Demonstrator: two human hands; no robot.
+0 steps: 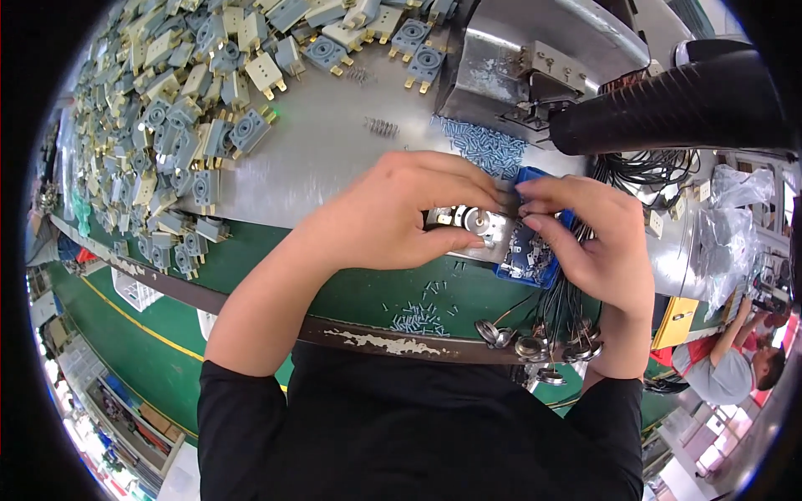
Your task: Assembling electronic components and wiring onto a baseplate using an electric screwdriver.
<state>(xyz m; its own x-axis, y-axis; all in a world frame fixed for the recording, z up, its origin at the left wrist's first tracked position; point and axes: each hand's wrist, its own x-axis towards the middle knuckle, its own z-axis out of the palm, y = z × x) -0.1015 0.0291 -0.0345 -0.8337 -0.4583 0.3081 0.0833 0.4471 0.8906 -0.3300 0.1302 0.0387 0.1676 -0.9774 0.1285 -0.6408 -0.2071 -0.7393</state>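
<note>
My left hand (405,213) is closed, its thumb and fingers on either side of a small metal-and-white assembly (474,220) with a round centre piece. Just right of it, my right hand (601,234) has thumb and fingertips drawn together above a blue tray (551,271); anything between them is too small to make out. Small dark and silver metal parts (528,253) lie in the tray. Beyond my hands is a pile of bluish screws (484,146), and loose screws (419,320) are scattered on the near green surface.
Many grey and cream housings with brass terminals (180,125) are heaped at the left and far left. Springs (381,127) lie on the metal plate. A thick black hose-like arm (668,104) reaches in from the right. Cables with round metal ends (535,345) hang over the near edge.
</note>
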